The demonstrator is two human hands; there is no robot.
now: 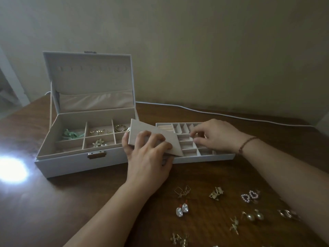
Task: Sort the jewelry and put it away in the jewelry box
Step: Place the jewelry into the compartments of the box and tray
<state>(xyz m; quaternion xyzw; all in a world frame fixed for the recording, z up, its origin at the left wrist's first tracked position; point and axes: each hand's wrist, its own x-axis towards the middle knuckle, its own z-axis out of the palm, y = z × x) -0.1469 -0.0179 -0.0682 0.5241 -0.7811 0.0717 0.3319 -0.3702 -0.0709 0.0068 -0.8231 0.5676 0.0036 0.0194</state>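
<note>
A white jewelry box (71, 163) stands open at the left, its lid upright. Its compartments hold a green ribbon piece (72, 134), gold chains (99, 131), a gold ring piece (120, 128) and flower earrings (99, 142). To its right lies the box's removable divided tray (204, 156). My left hand (148, 157) grips a beige flat lid panel (154, 136), tilted over the tray's left end. My right hand (216, 136) reaches into the tray's compartments with curled fingers; whether it holds anything is hidden. Loose earrings lie near me: pearl drops (182, 210), pink hearts (250, 196), gold pieces (216, 193).
Everything rests on a dark wooden table (89, 211). A white cable (231, 115) runs along the back edge by the wall. A bright glare spot (11, 170) lies on the table at the left. More gold earrings (235, 225) are scattered at the lower right.
</note>
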